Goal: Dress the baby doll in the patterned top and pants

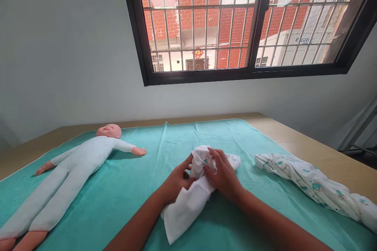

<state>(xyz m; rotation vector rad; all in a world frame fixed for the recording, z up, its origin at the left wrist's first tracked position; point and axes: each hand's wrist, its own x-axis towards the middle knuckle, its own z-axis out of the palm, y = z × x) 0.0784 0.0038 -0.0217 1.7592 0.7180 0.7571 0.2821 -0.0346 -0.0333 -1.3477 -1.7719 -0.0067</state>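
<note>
A white baby garment (188,208) with a small green print is bunched up over the teal cloth in front of me. My left hand (178,180) grips its left side, thumb and fingers curled into the fabric. On the other side, my right hand (222,172) pinches the gathered upper part, with its fingers over the top. A plain white section hangs down toward me, and a printed end sticks out to the right beyond my right hand. Folds hide the garment's exact shape and some of my fingertips.
A baby doll (84,155) with a white body lies on its back at the left. A rolled white printed cloth (318,186) lies at the right. The teal cloth (141,180) covers much of the wooden table (294,137), below a barred window (200,72).
</note>
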